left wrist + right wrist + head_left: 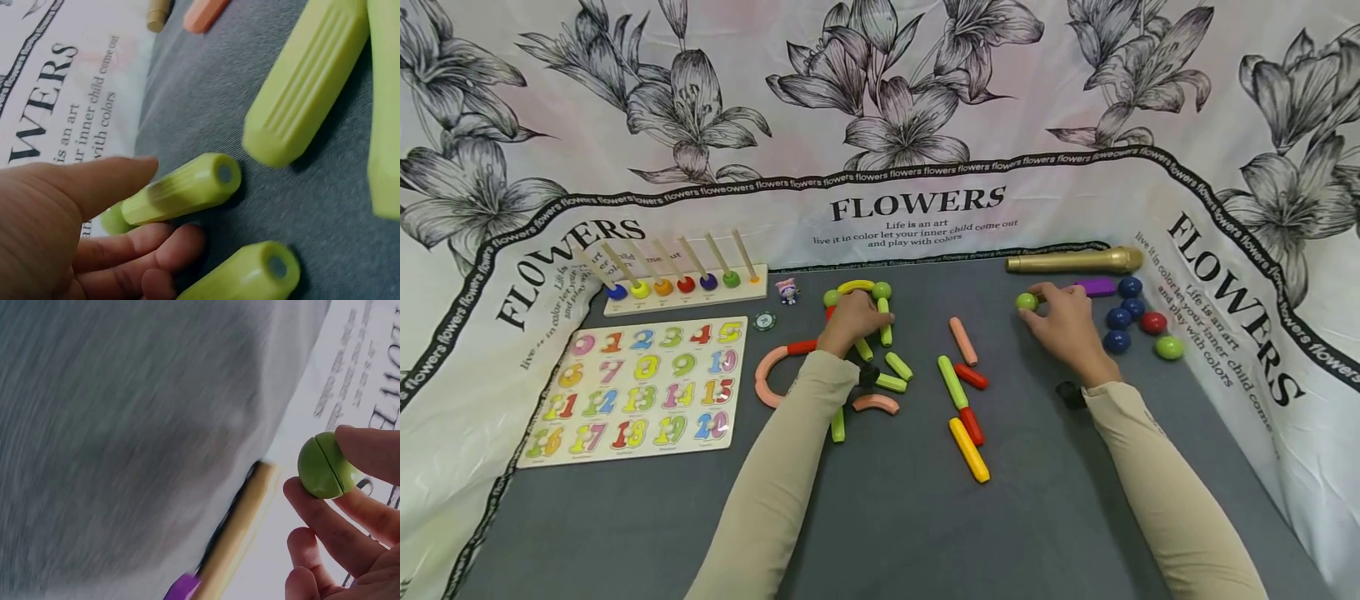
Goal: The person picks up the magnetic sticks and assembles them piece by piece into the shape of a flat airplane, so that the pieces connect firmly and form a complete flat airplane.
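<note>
My right hand (1070,329) pinches a green ball (1027,302) between thumb and fingers, above the grey table. A seam runs round this ball (325,465) in the right wrist view. Over a figure of joined sticks and balls, my left hand (852,321) has its thumb and curled fingers about a green magnetic stick (187,187) with a grey disc in its end. That stick (885,323) meets another green ball (882,290) at its far end. A yellow curved piece (856,286) joins this ball to a second green ball (831,297). My left hand hides part of the figure.
Loose sticks, including a yellow one (969,451), lie mid-table. At the right are several blue balls (1117,342), a red ball (1153,323), a purple piece (1096,287) and a gold microphone-shaped object (1075,262). A number board (636,392) and peg stand (685,296) are left.
</note>
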Motion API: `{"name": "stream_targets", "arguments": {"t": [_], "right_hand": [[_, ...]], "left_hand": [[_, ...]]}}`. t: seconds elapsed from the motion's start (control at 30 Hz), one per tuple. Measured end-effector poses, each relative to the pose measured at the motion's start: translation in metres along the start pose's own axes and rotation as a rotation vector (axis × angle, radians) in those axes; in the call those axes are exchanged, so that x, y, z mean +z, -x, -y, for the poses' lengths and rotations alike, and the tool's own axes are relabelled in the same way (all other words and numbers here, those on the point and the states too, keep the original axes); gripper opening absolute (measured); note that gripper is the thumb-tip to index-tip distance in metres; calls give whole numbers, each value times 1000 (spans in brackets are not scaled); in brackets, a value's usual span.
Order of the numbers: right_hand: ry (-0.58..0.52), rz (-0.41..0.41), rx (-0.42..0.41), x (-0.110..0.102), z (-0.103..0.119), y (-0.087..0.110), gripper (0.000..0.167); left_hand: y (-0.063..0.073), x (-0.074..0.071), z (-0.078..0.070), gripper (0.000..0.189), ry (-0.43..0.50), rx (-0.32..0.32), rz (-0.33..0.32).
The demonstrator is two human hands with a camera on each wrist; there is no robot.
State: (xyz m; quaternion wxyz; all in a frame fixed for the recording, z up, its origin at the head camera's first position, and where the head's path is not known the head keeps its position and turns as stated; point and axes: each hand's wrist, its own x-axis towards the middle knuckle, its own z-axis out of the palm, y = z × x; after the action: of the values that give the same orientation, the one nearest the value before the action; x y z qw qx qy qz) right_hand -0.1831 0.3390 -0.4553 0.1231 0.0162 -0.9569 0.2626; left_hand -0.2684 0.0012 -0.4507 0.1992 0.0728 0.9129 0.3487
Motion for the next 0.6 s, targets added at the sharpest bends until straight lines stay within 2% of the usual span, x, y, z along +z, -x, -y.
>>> {"name": "stream_targets", "arguments": {"t": [0.17,0.3,0.47,0.6], "right_hand": [[-41,54,13,8,21,0,40],[-85,103,5,17,39,0,40],[-135,149,-57,30,65,-1,38],[-153,192,-114,43,88,-2,37]], "left_hand": [[-1,2,-1,52,5,-5,2],[-1,3,3,53,68,-6,3],[1,1,5,44,108,3,-7],[2,0,7,44,121,16,-17]]}}
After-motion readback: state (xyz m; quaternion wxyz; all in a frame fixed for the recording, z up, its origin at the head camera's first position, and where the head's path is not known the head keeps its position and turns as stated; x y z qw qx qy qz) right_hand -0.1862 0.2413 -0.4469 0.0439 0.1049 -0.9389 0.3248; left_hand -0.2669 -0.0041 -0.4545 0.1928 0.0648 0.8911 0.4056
